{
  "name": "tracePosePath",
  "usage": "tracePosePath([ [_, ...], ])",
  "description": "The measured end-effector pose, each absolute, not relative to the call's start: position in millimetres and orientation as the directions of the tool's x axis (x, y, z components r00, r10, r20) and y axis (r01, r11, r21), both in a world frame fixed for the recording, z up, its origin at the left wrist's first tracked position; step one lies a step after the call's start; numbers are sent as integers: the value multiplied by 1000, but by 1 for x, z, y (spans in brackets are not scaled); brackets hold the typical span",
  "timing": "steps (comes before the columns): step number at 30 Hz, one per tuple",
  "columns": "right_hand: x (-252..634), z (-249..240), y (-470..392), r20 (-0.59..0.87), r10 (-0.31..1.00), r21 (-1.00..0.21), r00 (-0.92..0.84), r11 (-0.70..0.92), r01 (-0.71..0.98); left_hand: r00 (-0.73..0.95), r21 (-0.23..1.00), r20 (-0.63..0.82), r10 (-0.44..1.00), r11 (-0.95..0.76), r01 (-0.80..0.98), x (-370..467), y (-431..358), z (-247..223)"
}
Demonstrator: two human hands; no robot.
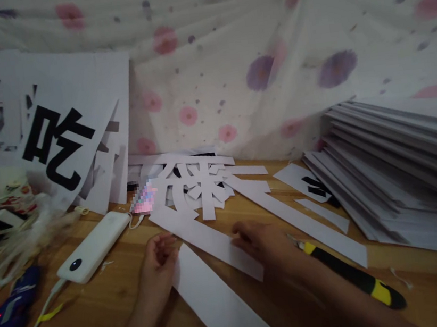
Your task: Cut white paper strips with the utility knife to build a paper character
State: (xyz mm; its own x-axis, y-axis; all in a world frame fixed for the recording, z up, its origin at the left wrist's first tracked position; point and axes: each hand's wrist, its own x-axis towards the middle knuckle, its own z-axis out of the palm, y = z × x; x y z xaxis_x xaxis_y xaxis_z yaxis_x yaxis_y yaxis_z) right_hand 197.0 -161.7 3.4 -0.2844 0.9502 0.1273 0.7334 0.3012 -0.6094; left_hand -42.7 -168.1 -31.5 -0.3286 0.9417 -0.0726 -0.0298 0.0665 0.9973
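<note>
My left hand (158, 262) has curled fingers, with the thumb against the upper left edge of a wide white strip (216, 298). That strip looks like paper or thin board and runs out of view at the bottom. My right hand (263, 240) is closed, its bent fingers at the right edge of a second white strip (213, 242) lying on the table. Its fingertips are partly hidden. A black and yellow utility knife (345, 270) lies beside my right forearm. Farther back is a heap of white cut-out pieces (205, 184).
A white power bank (95, 247) with a cable and a blue tool (14, 305) with a red light lie on the left. Sheets with black characters (58, 141) lean behind them. At right stand stacked white boards (398, 182). A long white strip (302, 222) lies near the knife.
</note>
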Motion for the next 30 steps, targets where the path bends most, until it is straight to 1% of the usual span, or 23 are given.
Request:
tracePosePath([
  [1,215,4,-167,129,957,-573,-259,285,769,-348,999,-40,937,46,9,-50,-173,-35],
  [2,236,2,-173,137,963,-540,-231,268,798,-358,996,12,934,21,88,-56,-179,-39],
  [3,257,-2,-181,141,969,-509,-201,246,825,-348,979,87,933,-14,206,-62,-186,-42],
  [4,277,-8,-190,147,974,-467,-175,224,855,-302,936,174,937,-62,347,-68,-193,-45],
  [5,297,-16,-199,178,969,-378,-172,228,897,-209,859,260,943,-127,495,-73,-201,-47],
  [6,313,-25,-209,195,964,-309,-179,234,922,-81,770,320,944,-209,603,-78,-209,-48],
  [7,327,-34,-218,215,961,-248,-173,225,942,71,680,349,935,-304,668,-81,-217,-49],
  [8,337,-42,-226,242,957,-192,-160,208,959,223,605,350,910,-402,688,-84,-223,-49],
  [10,347,-54,-237,248,959,-160,-138,181,970,483,478,303,822,-569,669,-86,-233,-48],
  [12,348,-60,-239,258,961,-165,-100,146,975,625,386,231,746,-660,645,-82,-237,-49],
  [14,342,-59,-236,281,958,-187,-54,110,976,650,328,201,733,-675,660,-74,-239,-52],
  [18,318,-49,-231,327,945,-233,-5,87,969,593,229,266,760,-647,727,-51,-240,-64],
  [19,310,-45,-232,332,943,-257,-4,95,962,580,209,283,764,-639,740,-46,-241,-67],
  [21,288,-37,-233,319,948,-355,-13,132,925,561,182,319,764,-630,755,-40,-245,-70],
  [23,264,-28,-234,276,958,-426,-71,188,885,545,166,350,762,-623,764,-38,-248,-71],
  [24,251,-22,-233,284,955,-447,-83,209,870,539,162,361,761,-620,767,-38,-249,-70],
  [26,228,-12,-229,200,955,-471,-220,290,833,529,161,379,759,-617,770,-40,-251,-69],
  [28,208,-2,-223,151,942,-493,-300,334,803,513,160,397,761,-608,778,-42,-251,-68],
  [30,192,4,-217,81,932,-510,-354,344,788,484,152,424,766,-587,795,-46,-250,-66],
])
